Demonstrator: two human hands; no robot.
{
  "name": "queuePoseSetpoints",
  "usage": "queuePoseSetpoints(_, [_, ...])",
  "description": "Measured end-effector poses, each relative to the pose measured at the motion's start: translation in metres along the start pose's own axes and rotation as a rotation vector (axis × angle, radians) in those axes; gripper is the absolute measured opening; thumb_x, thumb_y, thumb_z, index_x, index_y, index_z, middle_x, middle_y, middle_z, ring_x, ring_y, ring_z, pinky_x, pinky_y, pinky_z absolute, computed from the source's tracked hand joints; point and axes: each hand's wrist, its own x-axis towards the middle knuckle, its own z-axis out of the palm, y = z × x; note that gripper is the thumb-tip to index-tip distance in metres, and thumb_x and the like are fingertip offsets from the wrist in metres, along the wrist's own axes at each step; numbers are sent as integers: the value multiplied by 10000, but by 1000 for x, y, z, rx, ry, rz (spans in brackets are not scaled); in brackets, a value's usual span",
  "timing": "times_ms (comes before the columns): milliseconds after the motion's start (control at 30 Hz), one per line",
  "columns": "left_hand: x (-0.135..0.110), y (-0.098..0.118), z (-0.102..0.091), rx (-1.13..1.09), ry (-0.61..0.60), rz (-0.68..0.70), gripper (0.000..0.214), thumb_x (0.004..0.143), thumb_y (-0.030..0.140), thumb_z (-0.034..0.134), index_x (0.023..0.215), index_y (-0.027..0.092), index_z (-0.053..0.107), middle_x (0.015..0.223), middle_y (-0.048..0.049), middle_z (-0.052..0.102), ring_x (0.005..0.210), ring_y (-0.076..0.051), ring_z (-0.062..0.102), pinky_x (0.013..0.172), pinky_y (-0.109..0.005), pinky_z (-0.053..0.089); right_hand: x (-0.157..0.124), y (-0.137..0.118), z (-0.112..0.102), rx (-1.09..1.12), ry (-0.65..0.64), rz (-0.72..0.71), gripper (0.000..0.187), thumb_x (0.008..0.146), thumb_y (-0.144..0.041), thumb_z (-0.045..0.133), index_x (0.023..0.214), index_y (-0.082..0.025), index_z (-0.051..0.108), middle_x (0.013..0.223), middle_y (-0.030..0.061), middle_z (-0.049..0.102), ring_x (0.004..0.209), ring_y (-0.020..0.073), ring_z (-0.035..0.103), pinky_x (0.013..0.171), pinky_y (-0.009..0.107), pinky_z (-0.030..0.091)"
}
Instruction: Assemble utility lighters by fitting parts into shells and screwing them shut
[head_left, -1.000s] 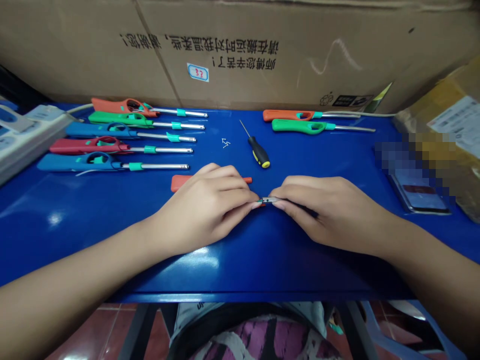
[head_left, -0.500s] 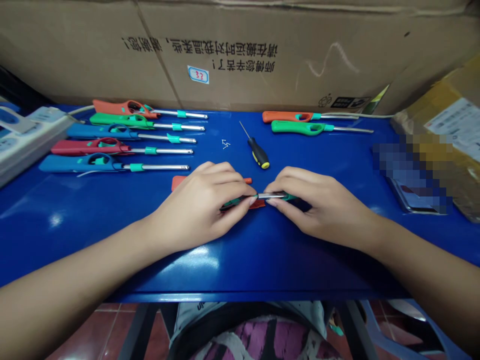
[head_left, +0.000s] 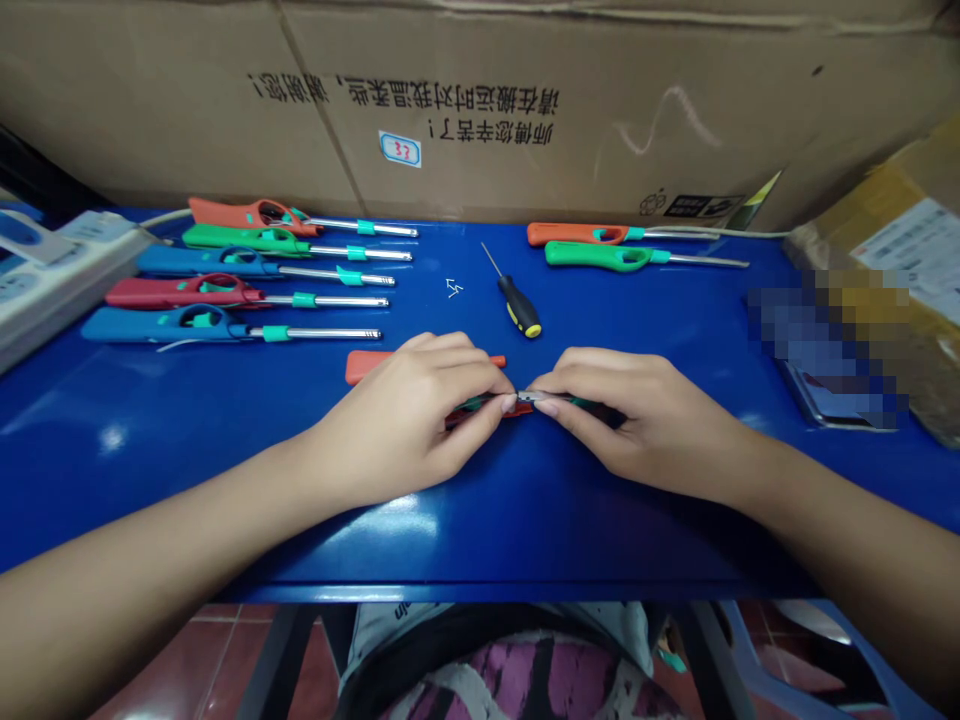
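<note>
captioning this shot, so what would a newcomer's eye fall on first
Probably the left hand and right hand near the center, pinching a small metal piece between them above the blue table. Next, the five colorful lighters lined up on the left, metal tubes pointing right. Behind them stands a big cardboard box with upside-down printing.

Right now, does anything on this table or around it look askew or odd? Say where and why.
Yes: printing on the carton behind is upside down. In the left row, the green collar on the middle lighter looks tilted, unlike its neighbours', and a pale strand sticks out beside the nearest lighter.
</note>
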Motion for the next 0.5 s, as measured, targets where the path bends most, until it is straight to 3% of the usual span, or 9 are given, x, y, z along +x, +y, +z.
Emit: queuePoseSetpoints(500, [0,-2,2,19,16,10,151,996,218,526,962,171,665,896,-40,700,910,-202,637,849,-354,456,-3,-4,-4,-53,-23,7,258,1029,-294,470,1109,-217,703,996,52,707,893,175,647,801,304,477])
